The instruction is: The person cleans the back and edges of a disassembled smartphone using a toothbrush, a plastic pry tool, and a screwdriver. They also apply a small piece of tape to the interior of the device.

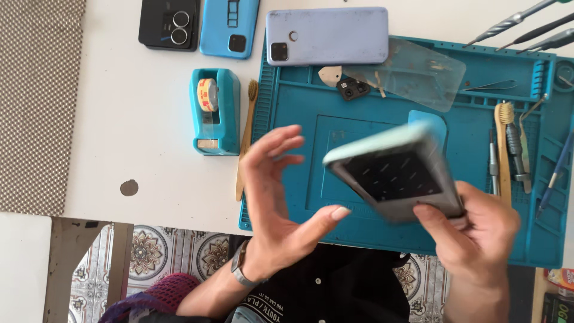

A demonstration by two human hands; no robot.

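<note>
My right hand (478, 236) grips the lower corner of a smartphone (394, 173), which is tilted and blurred above the teal work mat (287, 119). The phone has a pale green edge and a dark face turned toward me. My left hand (275, 197) is open beside the phone, fingers spread and thumb stretched toward its left edge, apart from it. A watch sits on my left wrist.
On the white table lie a lilac phone (327, 36), a blue phone case (229, 27) and a black phone (170, 24), all back-up. A teal tape dispenser (215, 110) stands left of the mat. A clear film (418, 72), small camera part (353, 88), tweezers, brushes and screwdrivers (508, 149) rest on the mat.
</note>
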